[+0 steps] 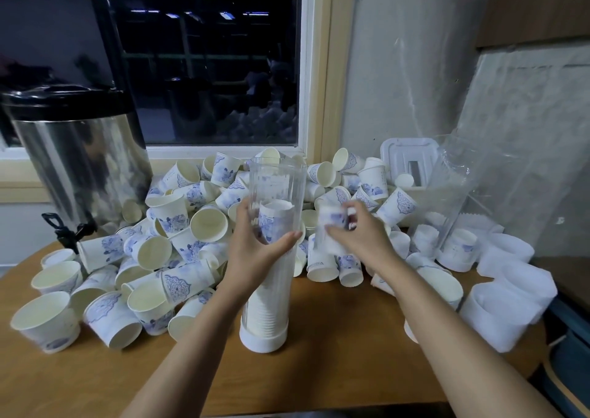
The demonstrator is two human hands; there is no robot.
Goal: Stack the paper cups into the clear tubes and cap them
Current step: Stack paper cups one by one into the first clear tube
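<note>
Upright clear tube (pixel 271 258) in left hand (pixel 255 251) — cup (pixel 333 221) in right hand (pixel 360 235)

I see a steel urn (pixel 79 159) with a black tap (pixel 62 231) at the wooden desk's (pixel 335 363) left rear, below a dark window (pixel 204 66).

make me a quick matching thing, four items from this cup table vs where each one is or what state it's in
Items:
1. clear tube
2. left hand
3. right hand
4. steel urn

States or places:
A. far left of the table
B. holding a blurred cup
C. upright, partly filled with stacked cups
D. wrapped around the tube's middle

Pairs: 1-C, 2-D, 3-B, 4-A
</note>
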